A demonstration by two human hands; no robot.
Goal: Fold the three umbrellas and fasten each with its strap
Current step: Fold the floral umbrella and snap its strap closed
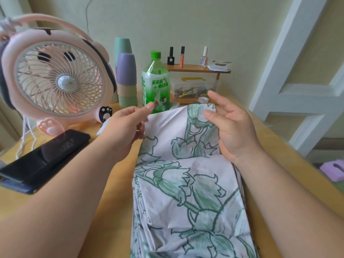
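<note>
One umbrella [186, 183], pale pink cloth printed with green flowers, lies lengthwise on the yellow wooden table [115, 192], its canopy loose in flat pleats running toward me. My left hand [126, 125] pinches the far left edge of a cloth panel between thumb and fingers. My right hand [230, 125] pinches the far right corner of the same panel between thumb and forefinger, with the other fingers spread out. The panel is stretched between both hands. No strap shows, and no other umbrella is in view.
A pink desk fan [55, 79] stands at the left with a black phone [44, 157] in front of it. Behind the hands are a green bottle [155, 82], stacked cups [126, 79], a small wooden shelf [197, 68] and a clear box [193, 86]. A white frame [297, 71] stands at right.
</note>
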